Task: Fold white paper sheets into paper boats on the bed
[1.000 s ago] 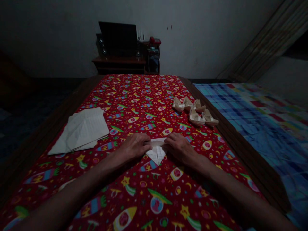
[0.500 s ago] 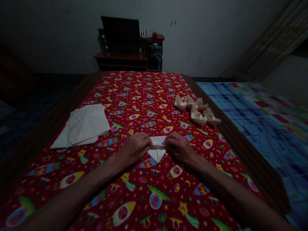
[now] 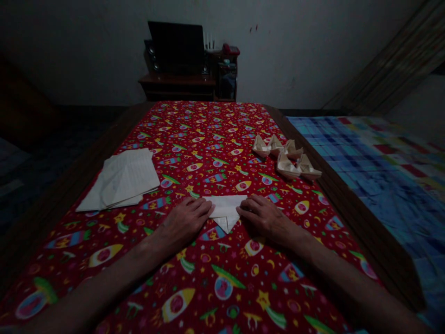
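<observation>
A folded sheet of paper [image 3: 225,207] lies on the red patterned cloth in front of me, with a flat band across its top and a triangular point toward me. My left hand [image 3: 190,214] grips its left end, fingers together and pressed down. At the right end, my right hand [image 3: 263,214] holds the paper the same way, thumb and fingers closed on the edge. Several folded paper boats [image 3: 289,164] stand to the right, beyond my right hand. On the left is a stack of loose paper sheets [image 3: 127,178], apart from my left hand.
The red cloth [image 3: 222,153] covers a table with dark wooden edges [image 3: 385,250]. Past its far end, a dark screen [image 3: 177,48] and speakers stand on a wooden stand [image 3: 179,86] by the wall. A blue plaid sheet [image 3: 368,195] spreads along the right side.
Both hands have moved slightly outward along the paper, so more of its upper band shows. The band now lies flatter over the triangular part. The view has shifted slightly.
</observation>
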A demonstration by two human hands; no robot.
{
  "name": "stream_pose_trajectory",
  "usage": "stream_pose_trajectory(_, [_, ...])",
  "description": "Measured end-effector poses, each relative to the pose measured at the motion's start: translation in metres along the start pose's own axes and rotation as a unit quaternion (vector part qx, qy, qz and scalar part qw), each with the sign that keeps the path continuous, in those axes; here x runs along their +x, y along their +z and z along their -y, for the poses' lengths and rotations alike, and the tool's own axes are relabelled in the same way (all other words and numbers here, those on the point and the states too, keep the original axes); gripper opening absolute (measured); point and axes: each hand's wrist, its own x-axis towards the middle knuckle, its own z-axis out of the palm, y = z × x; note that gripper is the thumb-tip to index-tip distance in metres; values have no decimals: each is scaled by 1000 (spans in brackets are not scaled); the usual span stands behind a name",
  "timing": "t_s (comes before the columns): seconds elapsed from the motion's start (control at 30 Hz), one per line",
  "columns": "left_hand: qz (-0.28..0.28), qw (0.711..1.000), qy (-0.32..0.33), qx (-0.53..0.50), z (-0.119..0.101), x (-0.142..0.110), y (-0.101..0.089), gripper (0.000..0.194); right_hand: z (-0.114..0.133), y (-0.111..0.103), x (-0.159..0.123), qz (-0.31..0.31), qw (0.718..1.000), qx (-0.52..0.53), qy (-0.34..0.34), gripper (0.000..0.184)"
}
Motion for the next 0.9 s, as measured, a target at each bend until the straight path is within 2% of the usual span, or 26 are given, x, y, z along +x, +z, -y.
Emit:
stream_pose_trajectory(0.17, [51,998,-33,7,-2,-12,-2,44,5,-3,-3,24,1000,9,9,33])
stream_pose_trajectory(0.3, [31,997,-77,0,-18,-17,-1,51,7,-3,-2,29,999,7,14,28])
stream_pose_trajectory(0.43, [30,996,-44,-73,-41,-4,0,51,6,-2,-2,41,999,-2,6,21])
stream_pose_trajectory(0.6, [9,990,-38,-135,-55,13,7,61,6,2,-7,2,1000,-14,3,17])
stream_pose_trajectory(0.73, [11,989,-41,-145,-54,12,8,63,18,9,-8,-46,998,0,32,29])
stream_pose_trajectory(0.8, [14,989,-48,-139,-52,6,8,64,26,11,-9,-35,997,5,68,36])
stream_pose_trajectory(0.9, [13,991,-58,-121,-48,-4,7,62,33,12,-14,21,996,9,81,52])
